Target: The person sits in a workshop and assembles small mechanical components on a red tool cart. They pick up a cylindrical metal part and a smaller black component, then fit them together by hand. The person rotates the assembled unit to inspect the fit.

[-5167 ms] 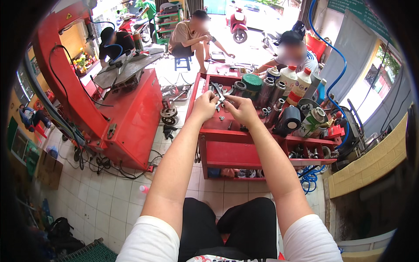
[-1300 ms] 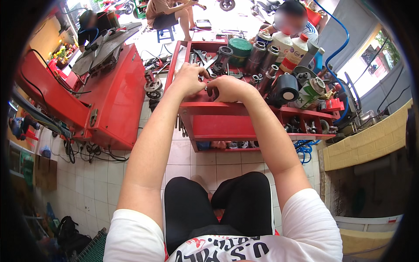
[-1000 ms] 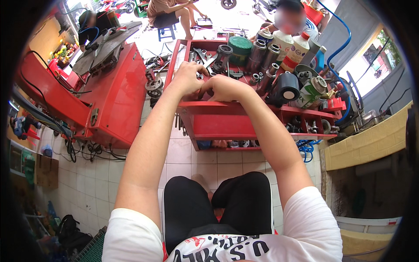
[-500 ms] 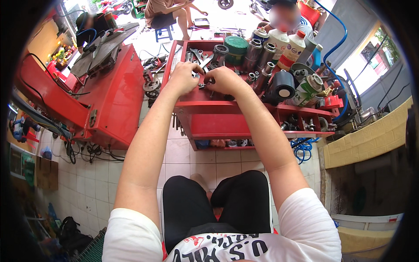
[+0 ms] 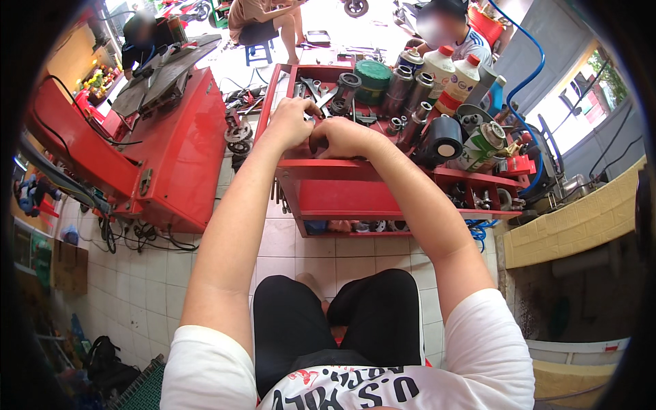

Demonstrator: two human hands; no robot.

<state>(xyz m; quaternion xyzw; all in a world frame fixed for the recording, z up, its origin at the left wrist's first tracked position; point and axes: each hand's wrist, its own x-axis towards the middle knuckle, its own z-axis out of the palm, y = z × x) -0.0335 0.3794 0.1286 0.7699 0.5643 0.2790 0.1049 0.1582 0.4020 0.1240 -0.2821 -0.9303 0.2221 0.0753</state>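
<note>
Best done low over the tray (image 5: 335, 165), clear of the wrenches (image 5: 326, 98) — left hand (image 5: 292, 121) and right hand (image 5: 346, 139) curled close together; whether holding anything, I cannot tell

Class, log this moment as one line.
left hand: over red cart; right hand: beside left; held items: unclear; nearby: wrenches, green tub

A white shirt (image 5: 444, 393) with short, loose sleeves (image 5: 207, 365) is worn. On its front, large black letters (image 5: 376, 395) and a small red mark (image 5: 303, 377) are printed. The black trousers (image 5: 287, 318) are edged by a thin white stripe (image 5: 421, 321). The left hand (image 5: 292, 123) and the right hand (image 5: 345, 139) are left uncovered.
</note>
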